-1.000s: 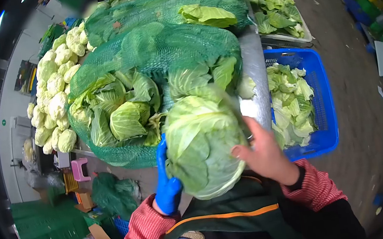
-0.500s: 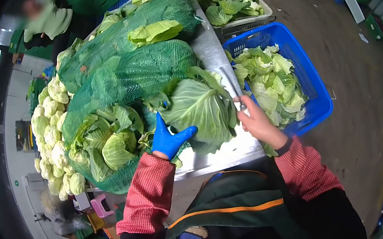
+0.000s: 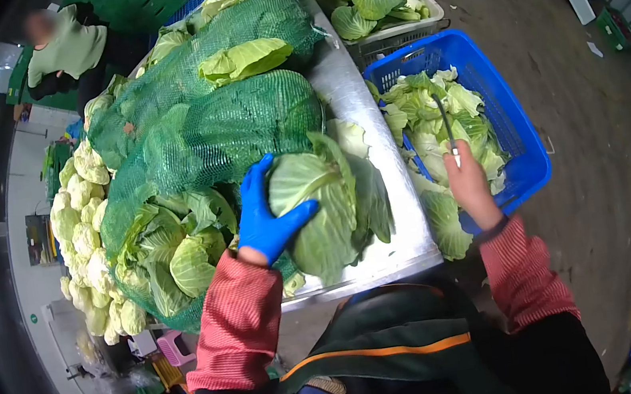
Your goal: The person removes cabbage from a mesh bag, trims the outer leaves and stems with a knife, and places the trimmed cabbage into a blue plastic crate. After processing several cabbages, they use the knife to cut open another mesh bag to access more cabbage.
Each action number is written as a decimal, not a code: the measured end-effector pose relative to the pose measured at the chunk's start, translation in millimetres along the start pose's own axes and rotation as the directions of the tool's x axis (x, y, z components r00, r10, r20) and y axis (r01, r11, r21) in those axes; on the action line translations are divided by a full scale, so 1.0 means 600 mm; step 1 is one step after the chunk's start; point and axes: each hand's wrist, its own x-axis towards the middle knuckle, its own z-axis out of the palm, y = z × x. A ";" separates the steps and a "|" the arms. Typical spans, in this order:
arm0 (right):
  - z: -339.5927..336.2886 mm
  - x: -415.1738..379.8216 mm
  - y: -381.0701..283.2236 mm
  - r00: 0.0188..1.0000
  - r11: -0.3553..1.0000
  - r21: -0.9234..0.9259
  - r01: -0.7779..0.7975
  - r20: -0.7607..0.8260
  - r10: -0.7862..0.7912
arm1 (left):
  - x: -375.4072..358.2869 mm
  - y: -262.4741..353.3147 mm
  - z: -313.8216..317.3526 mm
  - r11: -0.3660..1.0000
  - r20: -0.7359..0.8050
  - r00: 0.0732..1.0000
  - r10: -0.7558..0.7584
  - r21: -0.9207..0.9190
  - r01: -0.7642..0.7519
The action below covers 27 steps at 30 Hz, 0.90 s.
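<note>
A green cabbage (image 3: pixel 305 227) with loose outer leaves rests on the metal table near its front edge. My left hand (image 3: pixel 269 213), in a blue glove, grips its left side with the thumb across the front. Away to the right, my bare right hand (image 3: pixel 471 185) holds a knife (image 3: pixel 446 120) over the blue basket (image 3: pixel 523 168), its thin blade pointing away from me. Cut leaves (image 3: pixel 443 131) fill much of that basket. One large leaf (image 3: pixel 446 225) is between the table edge and the basket's near side.
Green mesh sacks of cabbages (image 3: pixel 241 123) cover the left of the metal table (image 3: pixel 368 113). Stripped pale cabbages (image 3: pixel 83 238) are piled beyond them. A pale crate of leaves (image 3: pixel 430 7) stands behind the blue basket. Another person (image 3: pixel 73 50) is at the far left; a blue-gloved hand shows at the top.
My right hand with the knife has moved right, from beside the cabbage to over the basket. The cabbage has turned under my left hand, and a large leaf now shows beside the table's edge.
</note>
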 end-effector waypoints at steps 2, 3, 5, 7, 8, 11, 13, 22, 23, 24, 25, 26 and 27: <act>-0.032 -0.044 -0.081 0.988 0.990 0.100 0.104 0.104 -0.114 | -0.026 -0.017 -0.004 0.994 -0.007 0.998 -0.057 -0.094 0.056; -0.023 -0.075 -0.124 0.963 0.960 0.226 0.164 0.174 -0.205 | -0.034 -0.023 -0.005 0.988 -0.006 0.997 -0.076 -0.138 0.075; -0.011 -0.124 -0.195 0.819 0.961 0.237 0.143 0.516 -0.249 | -0.047 -0.030 0.003 0.968 -0.032 0.991 -0.128 -0.220 0.118; 0.051 -0.118 -0.157 0.830 0.973 0.222 0.064 0.529 -0.175 | -0.063 -0.031 0.013 0.939 -0.064 0.977 -0.202 -0.295 0.175; 0.099 -0.109 -0.115 0.830 0.977 0.212 0.025 0.541 -0.138 | -0.072 -0.042 0.016 0.956 -0.088 0.980 -0.178 -0.253 0.151; 0.122 -0.014 0.017 0.985 0.971 0.209 -0.117 0.149 0.087 | -0.087 -0.043 0.015 0.933 -0.085 0.974 -0.208 -0.315 0.172; 0.079 0.027 0.067 0.998 0.990 0.122 -0.064 -0.006 0.065 | -0.081 -0.043 0.015 0.977 -0.118 0.985 -0.129 -0.183 0.106; 0.015 -0.118 -0.199 0.780 0.850 -0.068 0.523 0.441 -0.444 | -0.041 0.010 0.033 0.992 -0.158 0.980 -0.122 -0.041 0.117; 0.022 -0.111 -0.197 0.767 0.842 -0.087 0.532 0.471 -0.436 | -0.040 0.014 0.033 0.992 -0.155 0.980 -0.128 -0.015 0.127; 0.029 -0.102 -0.195 0.753 0.835 -0.104 0.541 0.502 -0.425 | -0.039 0.016 0.033 0.990 -0.152 0.979 -0.136 0.011 0.139; 0.033 -0.091 -0.192 0.748 0.843 -0.088 0.530 0.518 -0.416 | -0.033 0.017 0.033 0.989 -0.145 0.979 -0.141 0.018 0.146; 0.037 -0.081 -0.189 0.740 0.853 -0.070 0.517 0.537 -0.405 | -0.031 0.016 0.033 0.987 -0.137 0.979 -0.152 0.026 0.156; 0.043 -0.075 -0.184 0.730 0.862 -0.053 0.504 0.559 -0.393 | -0.032 0.016 0.033 0.985 -0.130 0.978 -0.165 0.032 0.170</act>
